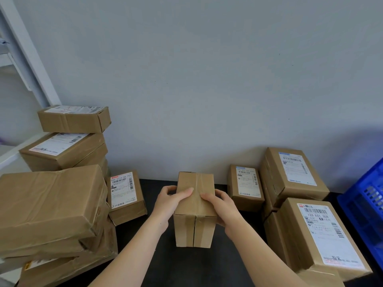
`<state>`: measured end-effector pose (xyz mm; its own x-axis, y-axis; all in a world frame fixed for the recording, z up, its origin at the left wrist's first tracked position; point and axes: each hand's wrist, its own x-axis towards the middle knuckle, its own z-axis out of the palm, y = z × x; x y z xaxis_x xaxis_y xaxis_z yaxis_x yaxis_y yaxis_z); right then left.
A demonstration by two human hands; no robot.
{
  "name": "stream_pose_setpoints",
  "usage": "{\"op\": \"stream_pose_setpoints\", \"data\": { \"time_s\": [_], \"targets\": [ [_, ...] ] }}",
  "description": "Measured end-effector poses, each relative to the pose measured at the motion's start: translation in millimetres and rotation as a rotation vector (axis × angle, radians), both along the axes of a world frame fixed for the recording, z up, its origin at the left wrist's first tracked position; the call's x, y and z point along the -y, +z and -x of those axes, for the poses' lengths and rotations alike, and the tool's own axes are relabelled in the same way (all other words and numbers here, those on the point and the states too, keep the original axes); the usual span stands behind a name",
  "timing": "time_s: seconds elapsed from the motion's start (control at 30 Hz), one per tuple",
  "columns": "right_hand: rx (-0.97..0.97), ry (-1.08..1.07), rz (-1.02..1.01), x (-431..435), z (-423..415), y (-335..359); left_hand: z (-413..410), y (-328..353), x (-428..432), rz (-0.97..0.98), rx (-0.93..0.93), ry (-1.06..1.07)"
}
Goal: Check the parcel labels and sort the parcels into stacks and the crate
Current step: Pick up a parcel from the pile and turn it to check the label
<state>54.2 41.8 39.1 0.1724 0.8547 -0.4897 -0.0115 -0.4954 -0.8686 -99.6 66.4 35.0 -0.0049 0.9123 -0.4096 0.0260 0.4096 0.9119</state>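
A plain brown cardboard parcel [194,206], sealed along its seam with clear tape, is held between both hands over the middle of the black table [186,268]. The left hand [171,200] is curled round the parcel's left edge, with its thumb laid flat on the upper face and its fingers wrapped round the left side. The right hand [220,206] is closed on the right edge in the same way, with the thumb pressed on the upper face near the tape and the fingers hooked round the right side. The two thumbs are pointed toward each other and are just apart. Only bare cardboard and tape are shown on the faces turned to the camera. Whether the parcel's underside is resting on the table cannot be told. To the left, a tall stack of brown cardboard parcels [62,154] is piled near the grey wall [207,79], with a large taped brown parcel [51,204] at its front. A small white-labelled parcel [125,195] is tilted just beside that pile, label up. To the right, a second small labelled parcel [246,187] is set near the wall. Beside it are a rear stack of labelled parcels [294,172] and a front stack of labelled parcels [319,235]. A blue plastic crate [364,206] is seen at the right edge, just beside these stacks.
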Motion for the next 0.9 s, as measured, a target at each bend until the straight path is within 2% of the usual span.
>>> {"op": "stream_pose_setpoints", "data": {
  "time_s": [0.2,0.33,0.4,0.5,0.57,0.63,0.9],
  "targets": [
    [-0.162,-0.095,0.064,13,-5,-8,1,-13,17,0.072,0.184,0.031],
    [-0.143,-0.188,0.113,18,-10,-13,8,-27,31,0.104,0.202,0.108],
    [-0.011,-0.125,0.121,23,-14,-18,13,-36,37,0.108,0.167,0.094],
    [0.202,0.110,0.161,34,-16,-26,14,-43,44,0.163,0.085,0.021],
    [0.271,0.246,0.184,41,-12,-31,9,-42,49,0.199,0.058,-0.022],
    [0.276,0.303,0.171,44,-5,-34,4,-40,51,0.218,0.047,-0.048],
    [0.217,0.266,-0.030,39,-4,-14,-1,-21,43,0.139,0.016,-0.053]
  ]
}}
